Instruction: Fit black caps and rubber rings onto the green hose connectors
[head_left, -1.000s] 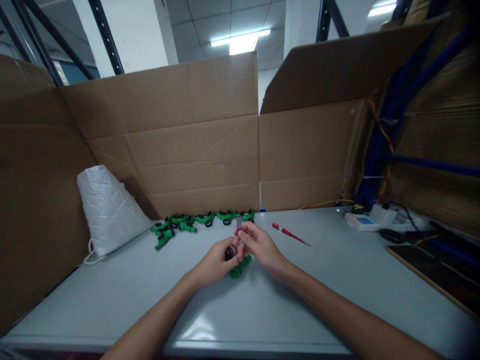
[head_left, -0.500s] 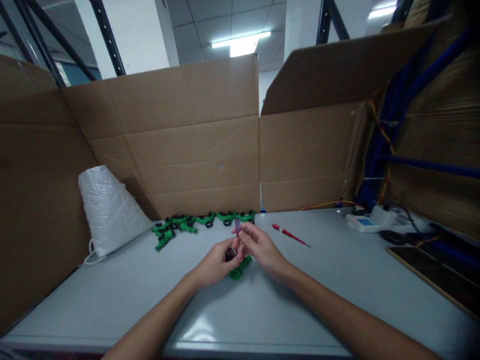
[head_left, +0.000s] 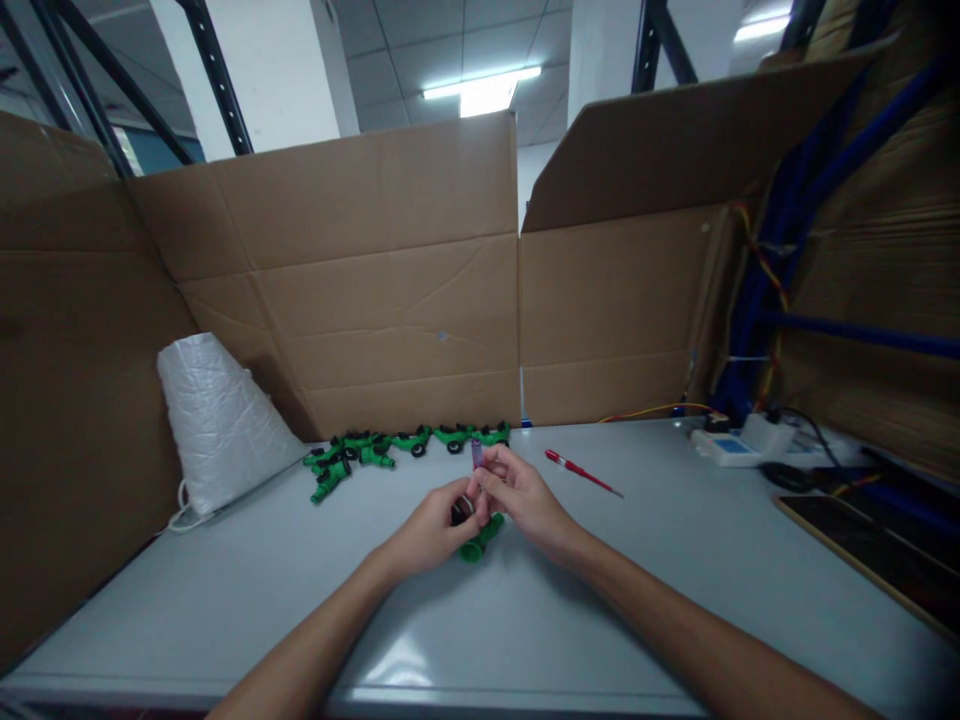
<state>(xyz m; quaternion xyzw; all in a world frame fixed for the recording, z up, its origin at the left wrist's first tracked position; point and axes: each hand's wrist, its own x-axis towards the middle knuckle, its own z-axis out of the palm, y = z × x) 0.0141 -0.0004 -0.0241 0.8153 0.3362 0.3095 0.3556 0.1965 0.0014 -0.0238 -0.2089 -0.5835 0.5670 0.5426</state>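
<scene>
The left hand (head_left: pixel 431 525), thumb and fingers curled nearly closed, grips the dark part of a green fitting (head_left: pixel 472 549) just above the middle of the counter (head_left: pixel 300 610), while the right hand (head_left: pixel 523 497) pinches a slim purple tool (head_left: pixel 477 454) upright right above it, fingers bunched against the left ones. Farther right lies a red screwdriver (head_left: pixel 582 472); more green fittings (head_left: pixel 410 441) line the far edge, near a white bag (head_left: pixel 217 420) at left.

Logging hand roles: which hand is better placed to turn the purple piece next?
Likely right: the right hand pinches the purple piece, while the left hand appears to steady the green part.
</scene>
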